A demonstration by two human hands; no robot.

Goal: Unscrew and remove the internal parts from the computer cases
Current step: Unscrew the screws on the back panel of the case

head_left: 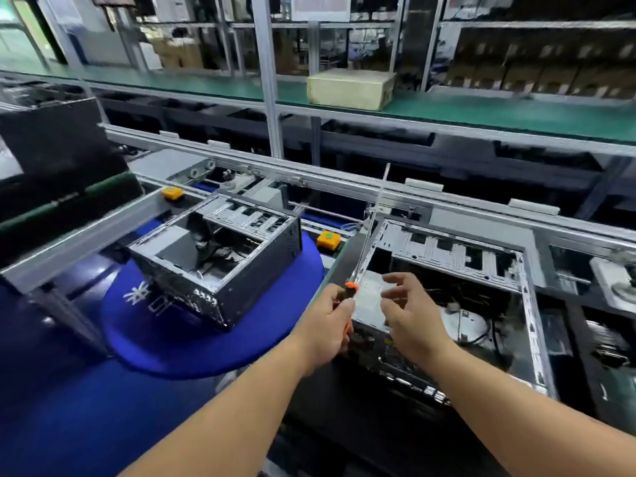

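Gripping a screwdriver [364, 249] by its orange and black handle, the left hand [330, 325] has its fingers curled round it, the long shaft pointing up and away. Just beside it the right hand [409, 318] hangs with fingers loosely spread, holding nothing. Both hands hover over the near left corner of an open computer case [481, 304] lying on the desk [344, 425], with cables and a pale round part inside. A second open case [220, 256] sits to the left on a blue round pad [206, 352]. A cardboard box [351, 89] rests on the green shelf [516, 115] beyond.
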